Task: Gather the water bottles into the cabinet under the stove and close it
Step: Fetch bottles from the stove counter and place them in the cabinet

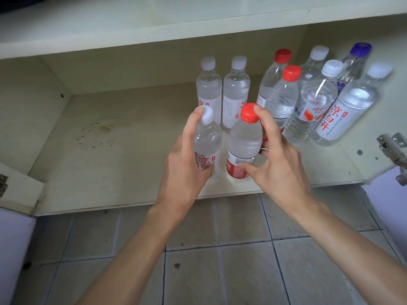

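Both bare forearms reach forward from the near edge, over the grey tiled floor (220, 260), into the open cream-coloured cabinet (110, 150). The left hand (185, 170) wraps its fingers around a clear plastic water bottle with a white cap (208, 139), index finger stretched up to the cap. The right hand (279, 164) grips a clear plastic water bottle with a red cap (244, 142), thumb across the red label and one fingertip against the cap. Both bottles are upright near the front edge of the cabinet floor, side by side. Behind them stand 2 white-capped bottles (222, 93), and to the far right a tight cluster of 7 more bottles (312, 95). A metal hinge (394, 148) shows at the right.
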`<state>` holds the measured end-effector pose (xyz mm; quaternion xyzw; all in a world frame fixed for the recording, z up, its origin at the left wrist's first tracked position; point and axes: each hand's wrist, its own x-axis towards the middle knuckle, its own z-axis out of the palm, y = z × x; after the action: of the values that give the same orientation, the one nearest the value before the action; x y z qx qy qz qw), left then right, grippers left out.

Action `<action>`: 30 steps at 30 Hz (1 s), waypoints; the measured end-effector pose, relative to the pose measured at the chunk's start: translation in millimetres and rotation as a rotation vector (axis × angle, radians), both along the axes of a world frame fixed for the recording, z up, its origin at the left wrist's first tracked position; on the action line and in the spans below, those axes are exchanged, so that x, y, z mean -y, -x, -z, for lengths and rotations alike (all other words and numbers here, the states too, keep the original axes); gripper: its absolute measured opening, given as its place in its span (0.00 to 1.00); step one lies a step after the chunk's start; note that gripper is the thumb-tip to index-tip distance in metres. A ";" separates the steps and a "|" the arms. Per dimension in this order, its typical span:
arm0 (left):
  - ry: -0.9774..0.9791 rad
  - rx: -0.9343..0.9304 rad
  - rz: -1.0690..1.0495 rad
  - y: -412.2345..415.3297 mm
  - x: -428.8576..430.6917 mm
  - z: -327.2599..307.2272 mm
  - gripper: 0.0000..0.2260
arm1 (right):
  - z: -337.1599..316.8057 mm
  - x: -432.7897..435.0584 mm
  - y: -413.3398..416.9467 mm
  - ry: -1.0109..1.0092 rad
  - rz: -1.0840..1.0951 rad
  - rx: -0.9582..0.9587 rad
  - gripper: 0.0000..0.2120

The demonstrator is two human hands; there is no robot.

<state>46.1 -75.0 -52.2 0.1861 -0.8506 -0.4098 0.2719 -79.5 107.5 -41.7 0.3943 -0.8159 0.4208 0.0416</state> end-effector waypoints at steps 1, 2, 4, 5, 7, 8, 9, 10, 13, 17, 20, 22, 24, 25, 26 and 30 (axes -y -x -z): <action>0.004 -0.003 0.005 2.4 2.2 1.0 0.60 | -0.4 1.8 1.1 0.000 0.009 -0.001 0.65; 0.008 -0.006 0.010 6.0 4.5 1.4 0.59 | -0.9 3.8 2.6 -0.002 0.020 0.001 0.65; 0.010 -0.013 0.023 15.6 9.2 1.5 0.58 | -2.1 9.2 7.7 -0.010 0.037 0.011 0.64; 0.009 -0.018 0.029 21.0 11.4 1.3 0.58 | -2.9 12.5 10.8 -0.011 0.042 0.018 0.64; 0.014 -0.026 0.034 31.5 15.5 1.0 0.58 | -4.5 19.5 17.8 -0.011 0.047 0.037 0.62; 0.018 -0.031 0.037 36.3 17.6 1.2 0.57 | -5.0 22.6 21.2 -0.009 0.051 0.044 0.61; 0.021 -0.036 0.040 41.7 20.0 1.7 0.57 | -4.9 26.2 24.8 -0.006 0.055 0.050 0.61; 0.024 -0.039 0.042 45.5 21.8 1.4 0.57 | -5.2 28.6 27.4 -0.003 0.055 0.059 0.61; 0.043 -0.044 0.032 58.5 30.0 2.7 0.57 | -4.4 36.5 36.0 0.011 0.053 0.089 0.62; 0.053 -0.062 0.025 73.0 38.6 7.0 0.56 | -3.9 47.2 48.6 0.006 0.086 0.051 0.62; 0.100 -0.097 0.003 81.3 42.6 8.2 0.55 | -5.0 53.5 56.8 0.007 0.092 0.049 0.61; 0.119 -0.112 -0.009 87.4 45.9 7.7 0.54 | -5.8 57.3 61.1 0.003 0.103 0.040 0.60; 0.120 -0.101 -0.015 91.6 48.2 6.4 0.54 | -6.9 60.9 63.2 0.001 0.118 0.043 0.60; 0.121 -0.095 -0.017 92.4 48.7 5.8 0.54 | -7.4 62.8 63.3 0.001 0.121 0.049 0.61; 0.123 -0.094 -0.015 92.8 48.4 5.3 0.54 | -7.7 64.2 62.7 0.000 0.122 0.054 0.61; 0.095 -0.079 -0.013 85.4 44.0 2.9 0.59 | -8.8 60.7 53.8 -0.007 0.136 0.046 0.63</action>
<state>-39.2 -119.0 -55.0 0.1624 -0.8564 -0.3742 0.3166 -133.4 46.9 -32.9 0.3285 -0.8430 0.4231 0.0501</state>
